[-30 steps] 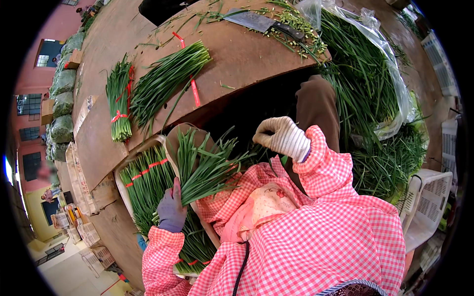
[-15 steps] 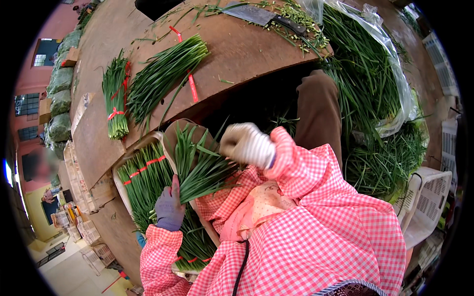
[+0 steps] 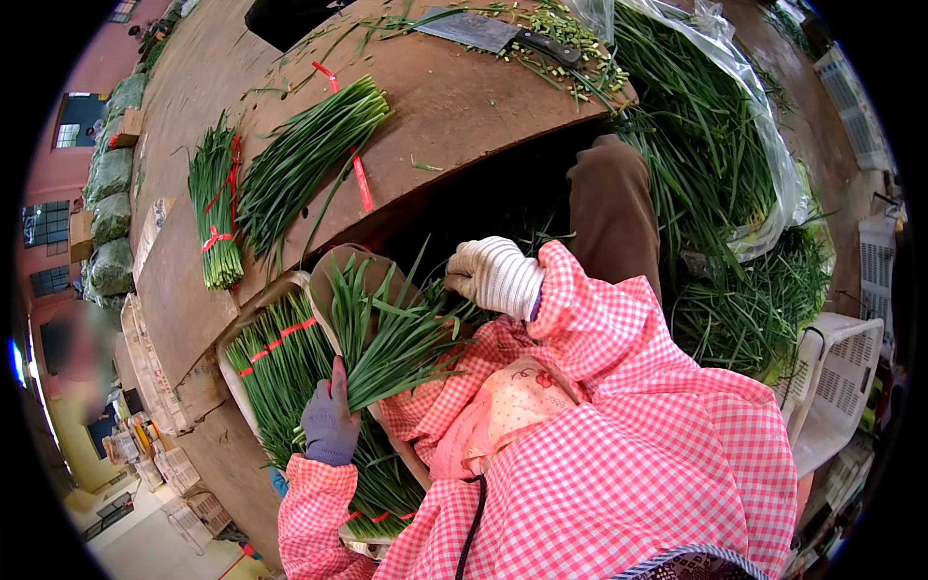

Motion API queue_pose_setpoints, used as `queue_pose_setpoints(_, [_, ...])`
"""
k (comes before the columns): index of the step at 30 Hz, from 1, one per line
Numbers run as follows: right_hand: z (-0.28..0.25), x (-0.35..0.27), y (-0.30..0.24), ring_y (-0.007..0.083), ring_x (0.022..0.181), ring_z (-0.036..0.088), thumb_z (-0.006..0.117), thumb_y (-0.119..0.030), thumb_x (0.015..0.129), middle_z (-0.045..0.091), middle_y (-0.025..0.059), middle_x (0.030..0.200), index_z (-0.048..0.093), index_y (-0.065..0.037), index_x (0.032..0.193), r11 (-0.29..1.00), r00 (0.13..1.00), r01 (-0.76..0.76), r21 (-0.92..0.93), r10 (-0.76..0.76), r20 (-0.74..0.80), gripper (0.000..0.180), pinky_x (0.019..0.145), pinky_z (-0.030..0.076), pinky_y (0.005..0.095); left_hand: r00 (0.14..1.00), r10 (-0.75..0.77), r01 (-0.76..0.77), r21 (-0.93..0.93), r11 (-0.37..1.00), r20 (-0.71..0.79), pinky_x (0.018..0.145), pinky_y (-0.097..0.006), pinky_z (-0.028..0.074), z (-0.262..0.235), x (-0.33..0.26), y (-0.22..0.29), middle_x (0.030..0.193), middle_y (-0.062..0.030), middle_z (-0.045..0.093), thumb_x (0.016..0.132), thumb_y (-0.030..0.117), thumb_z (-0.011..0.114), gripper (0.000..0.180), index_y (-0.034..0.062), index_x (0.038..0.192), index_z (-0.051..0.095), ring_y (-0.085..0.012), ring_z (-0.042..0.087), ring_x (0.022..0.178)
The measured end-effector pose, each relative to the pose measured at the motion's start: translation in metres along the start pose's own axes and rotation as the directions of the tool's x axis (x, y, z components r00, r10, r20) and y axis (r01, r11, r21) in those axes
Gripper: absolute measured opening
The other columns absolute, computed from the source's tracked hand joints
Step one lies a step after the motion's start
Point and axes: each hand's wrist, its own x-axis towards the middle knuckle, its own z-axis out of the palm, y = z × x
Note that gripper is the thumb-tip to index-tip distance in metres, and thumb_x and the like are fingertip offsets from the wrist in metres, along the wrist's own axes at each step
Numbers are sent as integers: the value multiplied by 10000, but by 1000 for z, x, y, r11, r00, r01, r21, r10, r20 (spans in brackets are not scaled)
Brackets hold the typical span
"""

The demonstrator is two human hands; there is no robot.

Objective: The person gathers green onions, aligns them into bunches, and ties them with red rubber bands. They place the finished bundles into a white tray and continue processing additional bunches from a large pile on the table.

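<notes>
Left hand (image 3: 332, 423): fingers holding loose green leaves (image 3: 398, 353); light grip advisable. Right hand (image 3: 495, 275), between its one and two o'clock: fingers curled, contents unclear.

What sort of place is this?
Probably a vegetable packing shed: a red-tied bundle on the table, a cleaver beside green trimmings, and a row of full bags by the wall.

Your left hand (image 3: 331, 421), gloved, gripping, one digit (image 3: 338, 375) extended forward; your right hand (image 3: 493, 274), gloved, fingers (image 3: 461, 273) curled, forearm (image 3: 604, 324) angled inward.
</notes>
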Motion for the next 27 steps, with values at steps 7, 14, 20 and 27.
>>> queue_pose_setpoints(7, [-38,-22,21,106,589,569,649,-156,776,620,77,626,670,-10,768,873,862,-114,475,325,-389,148,566,470,276,1000,8,-8,-12,1000,-24,670,-429,484,6,-2,1,985,-151,503,668,74,680,928,117,1464,205,-344,569,834])
queue_pose_setpoints(14, [-27,-63,-14,139,586,582,711,-291,756,621,95,634,682,-19,738,913,968,-191,361,236,-85,275,542,466,296,999,-23,24,-46,999,29,666,-442,495,0,-3,6,1048,-164,512,695,92,657,886,122,1461,215,-366,586,852])
queue_pose_setpoints(20, [12,-24,-29,340,595,600,613,-365,779,590,168,619,662,-50,710,996,998,-62,-69,60,-29,326,562,481,426,1000,-15,15,-47,999,3,665,-443,496,0,-1,9,1049,-165,513,700,99,650,881,121,1463,210,-370,586,852])
queue_pose_setpoints(27, [-21,-42,3,285,604,628,604,-230,781,611,162,643,655,-44,713,969,920,-125,214,194,-342,205,578,500,376,999,-31,32,-63,997,18,685,-436,493,3,-6,10,1013,-158,512,691,106,684,904,103,1456,202,-353,577,856])
